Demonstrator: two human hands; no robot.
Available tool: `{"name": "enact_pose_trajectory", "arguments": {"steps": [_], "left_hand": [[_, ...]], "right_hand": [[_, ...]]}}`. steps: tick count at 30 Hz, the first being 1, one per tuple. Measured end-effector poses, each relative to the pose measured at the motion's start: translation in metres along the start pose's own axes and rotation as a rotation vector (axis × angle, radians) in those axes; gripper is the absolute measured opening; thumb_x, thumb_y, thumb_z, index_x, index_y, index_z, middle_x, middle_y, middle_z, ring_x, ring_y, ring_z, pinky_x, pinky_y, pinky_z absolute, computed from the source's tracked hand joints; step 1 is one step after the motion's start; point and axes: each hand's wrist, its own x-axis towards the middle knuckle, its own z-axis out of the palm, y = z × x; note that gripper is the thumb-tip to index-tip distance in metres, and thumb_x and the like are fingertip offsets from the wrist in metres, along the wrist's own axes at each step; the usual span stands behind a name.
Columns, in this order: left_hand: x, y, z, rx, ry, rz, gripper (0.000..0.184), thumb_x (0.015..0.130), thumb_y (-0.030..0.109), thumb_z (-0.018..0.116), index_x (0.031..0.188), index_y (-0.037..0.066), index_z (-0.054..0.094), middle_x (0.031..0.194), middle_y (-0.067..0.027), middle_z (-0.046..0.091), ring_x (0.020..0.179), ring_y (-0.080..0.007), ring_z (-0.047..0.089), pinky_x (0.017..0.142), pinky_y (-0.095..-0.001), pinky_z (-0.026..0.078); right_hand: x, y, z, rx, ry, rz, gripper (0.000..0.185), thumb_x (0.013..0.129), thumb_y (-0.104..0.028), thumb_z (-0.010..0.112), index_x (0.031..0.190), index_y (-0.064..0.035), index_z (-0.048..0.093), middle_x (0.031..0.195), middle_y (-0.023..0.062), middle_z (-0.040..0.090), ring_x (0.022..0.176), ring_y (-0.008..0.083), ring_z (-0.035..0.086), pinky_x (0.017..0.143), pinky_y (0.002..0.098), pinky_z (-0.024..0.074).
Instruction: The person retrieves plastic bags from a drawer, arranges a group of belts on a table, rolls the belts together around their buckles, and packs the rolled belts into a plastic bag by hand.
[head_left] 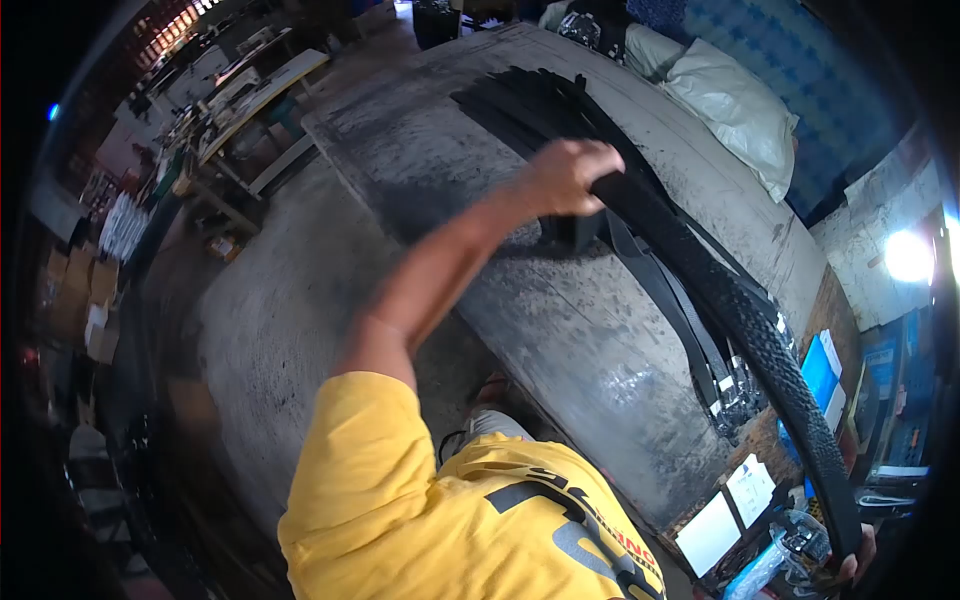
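A long black strap [735, 300] with a scaly, embossed surface stretches between my two hands above the table. My left hand [575, 178] is closed round its upper end. At the lower right edge of the view, my right hand [860, 558] grips the other end; most of that hand is hidden or cut off. Under the raised strap, a bundle of black strips [530, 105] lies lengthwise on the grey, stained table [590, 340]. The lower ends of the strips show small pale marks near a shiny, clear plastic wrapping [738, 395]. A dark block-like object [572, 232] sits below my left hand.
White sacks [730, 105] rest along the table's far side. Papers [725, 510], a blue folder [822, 380] and plastic-wrapped items [765, 565] lie at the right end. A bright lamp [908, 256] shines at right. Another workbench [260, 100] stands at upper left.
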Motion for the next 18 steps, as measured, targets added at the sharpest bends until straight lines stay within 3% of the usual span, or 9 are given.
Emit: {"name": "enact_pose_trajectory", "arguments": {"steps": [1, 3, 5, 8, 9, 11, 12, 14, 18], "left_hand": [[-0.002, -0.022, -0.022, 0.024, -0.022, -0.027, 0.03, 0.064, 0.006, 0.07, 0.092, 0.006, 0.058, 0.086, -0.0094, 0.062, 0.082, -0.0272, 0.063, 0.071, -0.0362, 0.052], [-0.011, -0.08, -0.054, 0.103, -0.056, -0.061, 0.039, 0.064, 0.009, 0.07, 0.1, 0.009, 0.055, 0.094, -0.0114, 0.062, 0.086, -0.0278, 0.063, 0.075, -0.0378, 0.052], [-0.018, -0.114, -0.089, 0.098, -0.176, -0.163, 0.042, 0.064, 0.007, 0.07, 0.103, 0.011, 0.054, 0.096, -0.0118, 0.062, 0.086, -0.0303, 0.063, 0.073, -0.0386, 0.052], [-0.035, -0.153, -0.115, 0.191, -0.303, -0.157, 0.04, 0.064, 0.002, 0.068, 0.101, 0.008, 0.054, 0.091, -0.0116, 0.062, 0.087, -0.0335, 0.061, 0.072, -0.0395, 0.048], [-0.043, -0.159, -0.121, 0.196, -0.402, -0.196, 0.042, 0.064, 0.002, 0.068, 0.103, 0.008, 0.054, 0.094, -0.0127, 0.062, 0.091, -0.0347, 0.059, 0.075, -0.0407, 0.047], [-0.057, -0.18, -0.131, 0.142, -0.506, -0.299, 0.042, 0.065, 0.002, 0.067, 0.104, 0.007, 0.053, 0.099, -0.0143, 0.061, 0.097, -0.0367, 0.056, 0.081, -0.0424, 0.045], [-0.063, -0.185, -0.137, 0.165, -0.562, -0.434, 0.041, 0.066, 0.002, 0.066, 0.104, 0.007, 0.053, 0.1, -0.0151, 0.06, 0.098, -0.0377, 0.055, 0.083, -0.0425, 0.044], [-0.079, -0.198, -0.147, 0.292, -0.672, -0.42, 0.043, 0.063, -0.003, 0.058, 0.105, 0.007, 0.054, 0.1, -0.0162, 0.06, 0.099, -0.0374, 0.054, 0.085, -0.0429, 0.043], [-0.121, -0.251, -0.144, 0.367, -0.714, -0.137, 0.043, 0.06, -0.006, 0.057, 0.101, 0.006, 0.052, 0.099, -0.0135, 0.057, 0.097, -0.0349, 0.053, 0.083, -0.0421, 0.042]], "right_hand": [[0.005, 0.002, -0.012, -0.014, -0.099, 0.264, 0.039, 0.084, -0.019, 0.055, 0.115, 0.0047, 0.053, 0.076, 0.0087, 0.059, 0.06, 0.0179, 0.055, 0.054, 0.0287, 0.0449], [0.006, 0.038, 0.02, -0.383, 0.336, 0.164, 0.022, 0.072, -0.013, 0.053, 0.088, 0.0012, 0.053, 0.08, 0.0035, 0.05, 0.075, 0.0118, 0.048, 0.067, 0.0262, 0.0405], [0.053, 0.001, 0.07, -0.483, -0.115, 0.422, 0.015, 0.076, -0.01, 0.051, 0.086, 0.0008, 0.054, 0.075, 0.0013, 0.049, 0.07, 0.0091, 0.045, 0.061, 0.026, 0.0377], [0.078, 0.016, 0.13, -0.498, -0.09, 0.535, 0.014, 0.076, -0.012, 0.053, 0.081, 0.0006, 0.052, 0.067, 0.0, 0.045, 0.061, 0.0085, 0.04, 0.054, 0.0254, 0.0339], [0.075, 0.036, 0.144, -0.582, -0.05, 0.371, 0.015, 0.077, -0.014, 0.055, 0.078, -0.0002, 0.05, 0.066, 0.0005, 0.042, 0.061, 0.0093, 0.038, 0.053, 0.0259, 0.0331], [0.072, 0.065, 0.161, -0.642, -0.142, 0.514, 0.03, 0.075, -0.022, 0.063, 0.087, 0.0035, 0.052, 0.075, 0.0117, 0.049, 0.069, 0.0237, 0.048, 0.067, 0.034, 0.0414], [0.068, 0.083, 0.183, -0.713, -0.045, 0.402, 0.021, 0.078, -0.017, 0.059, 0.077, 0.0005, 0.046, 0.065, 0.0051, 0.04, 0.062, 0.0138, 0.039, 0.056, 0.0306, 0.0353], [0.065, 0.103, 0.211, -0.689, -0.097, 0.434, 0.026, 0.078, -0.018, 0.063, 0.083, 0.0041, 0.051, 0.074, 0.018, 0.051, 0.068, 0.0292, 0.05, 0.064, 0.038, 0.041], [0.054, 0.16, 0.27, -0.849, -0.104, 0.389, 0.029, 0.078, -0.024, 0.066, 0.083, -0.0016, 0.048, 0.075, 0.0182, 0.049, 0.072, 0.0391, 0.049, 0.065, 0.0453, 0.0389]]}}
